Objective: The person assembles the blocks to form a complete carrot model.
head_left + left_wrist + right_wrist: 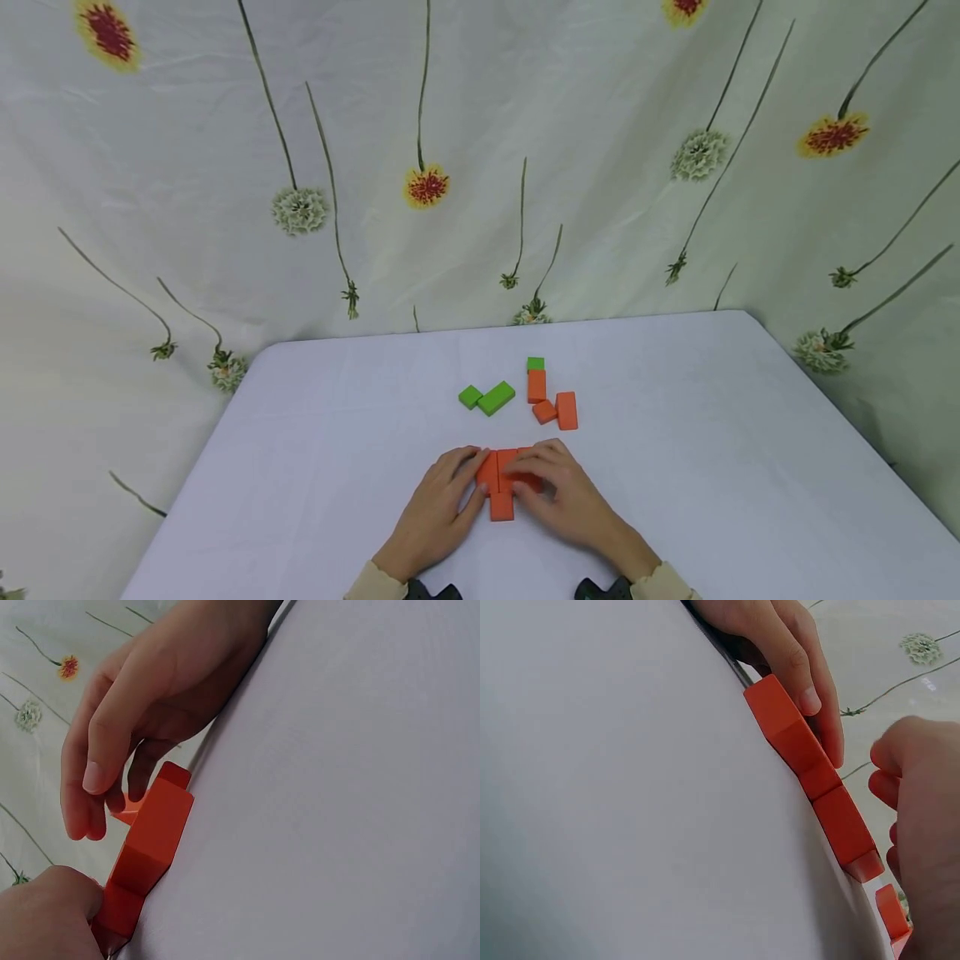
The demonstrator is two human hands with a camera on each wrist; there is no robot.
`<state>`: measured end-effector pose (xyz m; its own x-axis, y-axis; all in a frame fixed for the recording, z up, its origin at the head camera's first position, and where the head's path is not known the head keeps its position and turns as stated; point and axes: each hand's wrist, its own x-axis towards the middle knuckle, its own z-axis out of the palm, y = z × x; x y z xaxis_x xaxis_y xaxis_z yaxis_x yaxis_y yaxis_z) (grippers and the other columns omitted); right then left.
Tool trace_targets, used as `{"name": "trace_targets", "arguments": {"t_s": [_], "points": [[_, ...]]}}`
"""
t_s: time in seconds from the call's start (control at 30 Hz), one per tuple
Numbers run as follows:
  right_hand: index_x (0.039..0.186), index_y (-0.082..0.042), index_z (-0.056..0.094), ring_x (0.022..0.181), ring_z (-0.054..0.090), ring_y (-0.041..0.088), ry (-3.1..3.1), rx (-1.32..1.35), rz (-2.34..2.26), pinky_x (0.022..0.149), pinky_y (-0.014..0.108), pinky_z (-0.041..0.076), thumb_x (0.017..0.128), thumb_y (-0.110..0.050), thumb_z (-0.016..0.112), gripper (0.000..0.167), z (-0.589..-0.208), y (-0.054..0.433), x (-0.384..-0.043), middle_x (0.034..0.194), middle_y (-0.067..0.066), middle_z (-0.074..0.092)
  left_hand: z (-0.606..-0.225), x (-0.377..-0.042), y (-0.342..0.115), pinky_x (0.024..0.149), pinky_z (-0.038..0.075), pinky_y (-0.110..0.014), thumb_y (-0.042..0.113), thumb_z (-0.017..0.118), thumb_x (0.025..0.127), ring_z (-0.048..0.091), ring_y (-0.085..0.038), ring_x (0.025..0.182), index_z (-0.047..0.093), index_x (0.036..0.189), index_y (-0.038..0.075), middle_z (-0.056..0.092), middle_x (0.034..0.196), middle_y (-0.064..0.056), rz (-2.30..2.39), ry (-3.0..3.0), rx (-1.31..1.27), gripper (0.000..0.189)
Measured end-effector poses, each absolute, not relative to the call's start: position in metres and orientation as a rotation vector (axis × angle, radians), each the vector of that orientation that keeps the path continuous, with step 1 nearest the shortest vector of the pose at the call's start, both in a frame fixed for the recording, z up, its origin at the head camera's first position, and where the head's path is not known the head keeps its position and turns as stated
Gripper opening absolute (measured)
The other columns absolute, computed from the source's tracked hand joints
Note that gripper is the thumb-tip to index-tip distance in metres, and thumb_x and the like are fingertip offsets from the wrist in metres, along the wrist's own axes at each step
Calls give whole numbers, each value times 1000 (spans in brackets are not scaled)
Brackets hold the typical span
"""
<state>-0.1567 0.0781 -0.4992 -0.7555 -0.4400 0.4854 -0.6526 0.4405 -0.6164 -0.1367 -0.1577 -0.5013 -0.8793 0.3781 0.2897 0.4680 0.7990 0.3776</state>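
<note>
A close group of orange blocks point(507, 469) lies on the table between the two hands, several side by side with a smaller orange block point(502, 507) set against their near side. My left hand point(435, 515) rests along the left of the group, thumb and forefinger touching the leftmost block point(487, 472). Over the right part of the group my right hand point(567, 497) hovers with loosely bent fingers, partly hiding the blocks there. In the left wrist view the right hand's fingers point(96, 776) hang above the orange blocks point(157, 825) with nothing gripped.
Beyond the hands lie loose orange blocks point(567, 411) and green blocks point(497, 398), one green block point(536, 363) touching an orange one end to end. A white cloth covers the table point(322, 467). Behind its far edge hangs a flower-patterned curtain point(465, 250).
</note>
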Motion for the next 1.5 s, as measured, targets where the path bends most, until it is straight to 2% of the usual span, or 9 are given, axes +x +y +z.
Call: {"name": "trace_targets", "arguments": {"t_s": [0.17,0.4,0.6,0.73,1.03,1.27,1.5], "points": [[119,-20,76,112,56,10,-2439,804,1145,91,34,56,95,-9,73,27,-499,80,-159,118,-10,70,-502,-136,-157,114,46,-45,35,59,105,51,-19,136,54,150,15,55,145,-1,-648,-2792,-659,50],[125,-18,73,114,57,11,-2476,606,1037,94,35,57,94,-11,74,32,-498,83,-163,125,-6,70,-501,-136,-155,114,47,-44,36,59,105,51,-19,136,54,151,16,54,146,-1,-639,-2809,-648,50],[135,-13,68,117,57,19,-2510,540,942,94,38,58,94,-9,70,41,-498,86,-166,133,2,69,-500,-136,-155,114,46,-44,35,59,105,51,-20,136,54,150,15,54,146,-2,-631,-2816,-648,50],[140,-11,64,122,56,23,-2564,499,901,99,41,57,96,-11,68,45,-499,91,-169,140,6,65,-500,-136,-156,115,46,-44,36,58,105,50,-20,136,53,151,16,54,147,-2,-623,-2826,-645,51],[146,-7,58,127,54,29,-2615,503,812,106,48,51,97,-14,68,51,-503,94,-175,149,8,58,-501,-137,-156,115,46,-44,35,59,105,50,-20,137,54,150,14,54,145,-2,-634,-2798,-654,50],[135,-7,67,124,55,27,-2592,513,805,102,46,55,93,-12,72,43,-505,94,-177,139,7,61,-501,-137,-157,115,45,-44,35,59,104,50,-20,137,55,150,14,54,145,-2,-648,-2801,-652,50],[114,-11,72,120,56,28,-2528,473,884,96,44,58,89,-6,77,26,-505,94,-178,126,7,66,-500,-136,-157,115,45,-45,34,59,105,50,-21,137,54,150,14,54,146,-3,-664,-2817,-642,50]]}}
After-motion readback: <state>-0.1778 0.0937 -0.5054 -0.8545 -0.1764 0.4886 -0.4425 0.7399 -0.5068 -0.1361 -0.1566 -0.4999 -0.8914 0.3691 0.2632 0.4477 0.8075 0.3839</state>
